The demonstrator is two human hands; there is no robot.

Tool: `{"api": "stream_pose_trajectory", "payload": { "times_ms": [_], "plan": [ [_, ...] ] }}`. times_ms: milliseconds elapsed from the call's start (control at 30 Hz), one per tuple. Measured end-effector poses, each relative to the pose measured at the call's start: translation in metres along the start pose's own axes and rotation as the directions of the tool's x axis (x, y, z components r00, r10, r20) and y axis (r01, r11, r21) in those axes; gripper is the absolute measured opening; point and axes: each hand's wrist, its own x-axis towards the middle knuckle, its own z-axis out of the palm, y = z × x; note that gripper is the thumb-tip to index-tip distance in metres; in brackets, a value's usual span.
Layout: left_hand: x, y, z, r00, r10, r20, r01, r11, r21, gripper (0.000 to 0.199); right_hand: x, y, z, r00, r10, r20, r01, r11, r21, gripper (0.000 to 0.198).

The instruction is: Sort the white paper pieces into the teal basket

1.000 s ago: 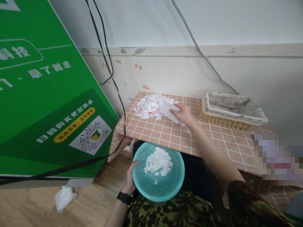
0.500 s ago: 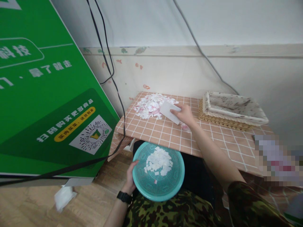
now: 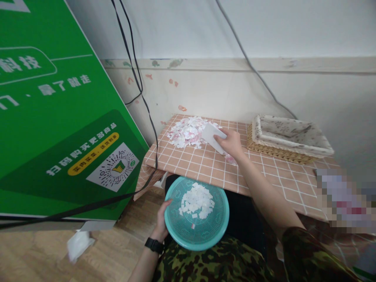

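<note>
A round teal plastic basket [image 3: 196, 235] with a slotted bottom rests on my lap, just below the table edge. My left hand [image 3: 162, 218] grips its left rim, thumb over the edge. Small white paper scraps [image 3: 197, 200] lie heaped inside it, with one red-marked scrap apart. Over the table, my right hand [image 3: 229, 141] is closed on a flat white card [image 3: 214, 138], held tilted beside a larger heap of white and pinkish paper scraps [image 3: 188, 131]. A few pinkish scraps [image 3: 230, 159] lie under my right wrist.
A wicker basket [image 3: 282, 153] with a patterned cloth lining stands on the checked tablecloth [image 3: 188, 160] at right. A green printed panel [image 3: 67, 129] fills the left, with a black strap [image 3: 150, 117] hanging before it. A white plastic bag [image 3: 79, 244] lies on the floor.
The white card in my right hand has shifted slightly right and tilted up more at the edge of the heap. My left hand and the teal basket stay put.
</note>
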Motion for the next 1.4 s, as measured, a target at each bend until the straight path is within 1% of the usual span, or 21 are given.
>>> {"api": "stream_pose_trajectory", "payload": {
  "times_ms": [100, 300, 500, 600, 733, 933, 1133, 1267, 1400],
  "plan": [
    [0.003, -0.002, -0.003, 1.0, 0.001, 0.008, -0.001, 1.0, -0.013, 0.02, -0.001, -0.002, -0.004, 1.0, -0.004, 0.024, 0.005, 1.0, -0.016, 0.033],
    [0.005, -0.002, -0.005, 1.0, -0.021, -0.01, 0.021, 1.0, -0.023, 0.024, 0.0, -0.005, -0.015, 0.997, 0.026, 0.067, -0.017, 0.991, -0.135, 0.034],
    [0.006, -0.003, -0.007, 1.0, -0.012, -0.024, 0.011, 1.0, -0.023, 0.021, 0.0, -0.004, -0.017, 0.994, 0.028, 0.107, -0.011, 0.988, -0.154, 0.031],
    [0.006, -0.003, -0.007, 1.0, -0.009, -0.027, 0.009, 1.0, -0.023, 0.021, -0.001, -0.006, -0.017, 0.994, 0.034, 0.108, -0.018, 0.989, -0.145, 0.03],
    [0.006, -0.002, -0.006, 1.0, 0.002, -0.03, -0.003, 0.999, -0.032, 0.019, -0.001, -0.009, -0.017, 0.988, 0.003, 0.157, 0.014, 0.995, -0.103, 0.027],
    [0.006, -0.002, -0.007, 1.0, -0.023, -0.004, 0.023, 0.999, -0.038, 0.021, -0.001, -0.008, -0.018, 0.985, 0.038, 0.168, -0.027, 0.997, -0.066, 0.028],
    [0.007, -0.003, -0.007, 1.0, 0.009, -0.016, -0.009, 0.999, -0.041, 0.019, 0.001, -0.005, -0.02, 0.979, 0.024, 0.202, -0.021, 1.0, -0.018, 0.028],
    [0.006, -0.002, -0.006, 1.0, -0.018, -0.003, 0.017, 0.999, -0.041, 0.021, 0.001, -0.004, -0.02, 0.977, 0.037, 0.21, -0.035, 0.999, -0.014, 0.028],
    [0.005, -0.002, -0.005, 1.0, -0.027, 0.007, 0.028, 0.999, -0.046, 0.021, 0.001, -0.005, -0.018, 0.969, 0.015, 0.246, -0.023, 0.999, 0.028, 0.028]
  ]
}}
